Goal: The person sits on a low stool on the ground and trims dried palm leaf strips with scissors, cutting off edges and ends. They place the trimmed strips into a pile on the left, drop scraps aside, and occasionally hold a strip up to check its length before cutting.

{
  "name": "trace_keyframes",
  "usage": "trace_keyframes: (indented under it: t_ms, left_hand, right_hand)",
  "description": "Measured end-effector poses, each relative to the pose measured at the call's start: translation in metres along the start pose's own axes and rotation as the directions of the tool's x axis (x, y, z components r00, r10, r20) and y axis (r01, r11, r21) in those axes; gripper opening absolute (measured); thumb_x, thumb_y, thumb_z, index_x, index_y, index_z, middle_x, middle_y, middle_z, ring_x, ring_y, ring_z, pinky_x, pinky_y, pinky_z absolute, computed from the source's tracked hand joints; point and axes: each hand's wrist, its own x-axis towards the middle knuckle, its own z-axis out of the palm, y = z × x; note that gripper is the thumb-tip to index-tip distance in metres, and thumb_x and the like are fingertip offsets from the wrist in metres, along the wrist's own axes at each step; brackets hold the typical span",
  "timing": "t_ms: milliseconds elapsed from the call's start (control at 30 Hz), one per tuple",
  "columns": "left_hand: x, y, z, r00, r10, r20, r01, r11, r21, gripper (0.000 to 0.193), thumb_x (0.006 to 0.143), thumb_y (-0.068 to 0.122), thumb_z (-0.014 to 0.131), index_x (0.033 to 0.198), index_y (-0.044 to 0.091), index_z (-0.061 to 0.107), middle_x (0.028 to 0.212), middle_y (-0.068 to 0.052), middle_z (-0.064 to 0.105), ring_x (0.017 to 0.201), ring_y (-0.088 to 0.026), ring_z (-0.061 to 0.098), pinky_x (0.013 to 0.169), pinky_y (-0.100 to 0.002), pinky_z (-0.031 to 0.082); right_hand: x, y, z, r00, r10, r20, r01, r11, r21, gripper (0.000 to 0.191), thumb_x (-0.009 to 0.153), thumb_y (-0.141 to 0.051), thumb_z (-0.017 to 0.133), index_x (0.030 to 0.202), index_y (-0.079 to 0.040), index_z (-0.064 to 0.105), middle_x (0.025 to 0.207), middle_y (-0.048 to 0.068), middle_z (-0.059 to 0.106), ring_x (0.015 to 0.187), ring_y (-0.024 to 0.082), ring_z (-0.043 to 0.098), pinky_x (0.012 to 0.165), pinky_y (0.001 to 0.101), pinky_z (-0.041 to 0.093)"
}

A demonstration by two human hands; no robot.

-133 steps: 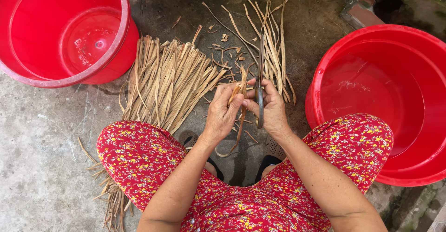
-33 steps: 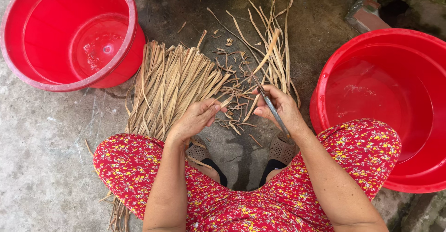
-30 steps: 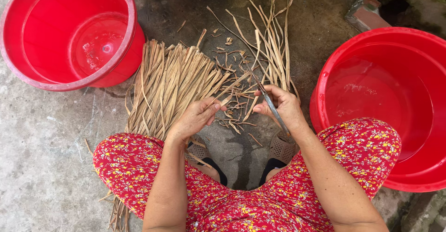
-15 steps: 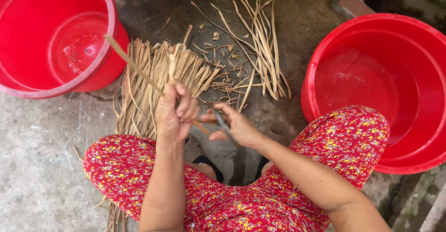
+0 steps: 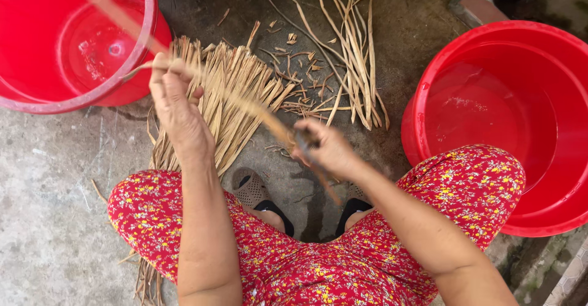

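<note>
Left hand (image 5: 177, 101) raised, pinching blurred reed strip (image 5: 257, 111); right hand (image 5: 327, 150) lower, fist gripping small knife (image 5: 304, 139).

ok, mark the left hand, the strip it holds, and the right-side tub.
left hand (image 5: 177, 107), head view, back of hand.
strip (image 5: 260, 113), head view, mid-length, blurred.
right-side tub (image 5: 422, 91), head view, left rim.

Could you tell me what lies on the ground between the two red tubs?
In the head view, a pile of dry strips, scattered scraps and a smaller bundle.

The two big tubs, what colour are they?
Both tubs are bright red, seen in the head view.
</note>
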Motion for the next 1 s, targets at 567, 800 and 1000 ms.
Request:
trace_keyframes:
  t_ms: [567, 800, 1000]
  left_hand:
    - [0.015, -0.089, -0.022, 0.915, -0.365, -0.17, 0.403, 0.819, 0.408, 0.042, 0.1, 0.023, 0.064, 0.138, 0.009, 0.054, 0.124, -0.002, 0.065, 0.092, -0.007, 0.064, 0.075, -0.023, 0.054]
    - [0.017, -0.15, -0.013, 0.877, -0.447, -0.177, 0.368, 0.388, 0.845, 0.033, 0.096, 0.025, 0.068, 0.126, 0.01, 0.068, 0.122, -0.009, 0.072, 0.11, -0.02, 0.07, 0.095, -0.034, 0.054]
    - [-0.004, -0.195, -0.034, 0.795, -0.573, -0.198, 0.25, 0.013, 0.968, 0.034, 0.094, 0.031, 0.071, 0.121, 0.011, 0.074, 0.122, -0.018, 0.072, 0.116, -0.033, 0.068, 0.102, -0.041, 0.052]
  right_hand:
    - [0.089, 0.021, -0.176, 0.72, 0.112, -0.685, 0.064, 0.972, 0.227, 0.033, 0.092, -0.007, 0.074, 0.121, -0.006, 0.059, 0.089, 0.007, 0.072, 0.058, 0.014, 0.073, 0.042, 0.0256, 0.056]
    - [0.028, -0.015, -0.176, 0.786, -0.173, -0.594, 0.452, 0.816, 0.361, 0.037, 0.1, 0.003, 0.073, 0.132, -0.001, 0.056, 0.11, 0.02, 0.077, 0.07, 0.019, 0.074, 0.055, 0.0283, 0.058]
    - [-0.032, -0.025, -0.183, 0.748, -0.339, -0.571, 0.514, 0.84, 0.174, 0.032, 0.108, 0.006, 0.073, 0.134, 0.004, 0.055, 0.113, 0.025, 0.074, 0.08, 0.02, 0.074, 0.066, 0.0278, 0.06]
